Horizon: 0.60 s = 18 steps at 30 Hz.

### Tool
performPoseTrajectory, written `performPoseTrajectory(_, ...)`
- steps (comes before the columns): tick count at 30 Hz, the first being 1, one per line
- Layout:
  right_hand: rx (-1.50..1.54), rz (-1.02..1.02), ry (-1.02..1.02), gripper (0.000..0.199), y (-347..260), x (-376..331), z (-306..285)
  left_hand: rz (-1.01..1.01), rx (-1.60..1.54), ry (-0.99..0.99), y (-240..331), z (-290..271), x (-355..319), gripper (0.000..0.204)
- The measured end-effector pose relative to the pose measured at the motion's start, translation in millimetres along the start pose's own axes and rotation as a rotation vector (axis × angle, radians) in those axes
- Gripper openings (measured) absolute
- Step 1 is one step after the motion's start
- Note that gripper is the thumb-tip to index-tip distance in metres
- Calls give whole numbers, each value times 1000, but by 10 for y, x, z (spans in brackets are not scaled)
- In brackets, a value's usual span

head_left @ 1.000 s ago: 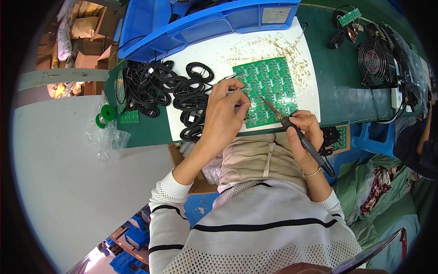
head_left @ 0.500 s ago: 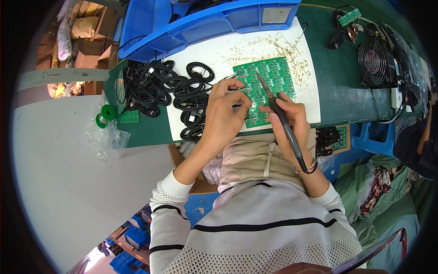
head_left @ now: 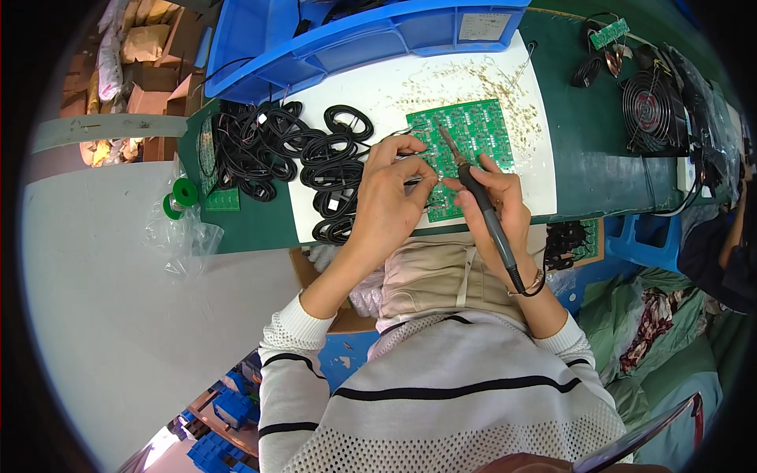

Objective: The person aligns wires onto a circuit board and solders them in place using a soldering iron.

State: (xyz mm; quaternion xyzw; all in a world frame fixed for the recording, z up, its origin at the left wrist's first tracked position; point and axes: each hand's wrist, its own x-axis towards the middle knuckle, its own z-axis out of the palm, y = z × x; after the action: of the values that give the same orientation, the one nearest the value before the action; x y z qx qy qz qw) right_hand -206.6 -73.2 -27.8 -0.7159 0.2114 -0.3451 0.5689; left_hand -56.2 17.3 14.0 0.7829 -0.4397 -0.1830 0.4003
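Observation:
A green panel of circuit boards (head_left: 490,130) lies on a white sheet (head_left: 538,177) in front of me. My left hand (head_left: 388,193) is closed in a pinch at the panel's left edge, with a black cable (head_left: 412,182) showing between thumb and fingers. Thin wire ends sit on that edge of the panel near the fingertips. In my right hand (head_left: 509,206) is a soldering iron (head_left: 483,201), held like a pen. Its tip points away from me over the upper left part of the panel; whether it touches cannot be made out.
Coiled black cables (head_left: 331,175) are heaped left of the panel. A blue bin (head_left: 371,51) stands behind the sheet. To the right are a small fan (head_left: 651,109) and a loose board (head_left: 609,33). A green solder spool (head_left: 185,193) sits at the table's left edge.
The soldering iron and my right hand have shifted slightly left, the tip moving a little toward the panel's upper left. My left hand keeps its pinch, almost unmoved.

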Motion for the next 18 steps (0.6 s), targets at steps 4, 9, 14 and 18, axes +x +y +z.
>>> performPoseTrajectory(4, -66, -63, 0, 27, 44, 16, -1, -20, 48, -45, 9, -25, 12, 6)
performPoseTrajectory(9, -54, -48, 5, 27, 41, 8, 9, 6, 23, -11, -6, -5, 3, 7)
performPoseTrajectory(14, -22, 0, 16, 27, 38, 0, -2, 14, 32, -17, -9, -1, 2, 7)
performPoseTrajectory(18, -53, -13, 13, 27, 26, 19, 9, -5, 17, -17, -16, 0, 0, 7)
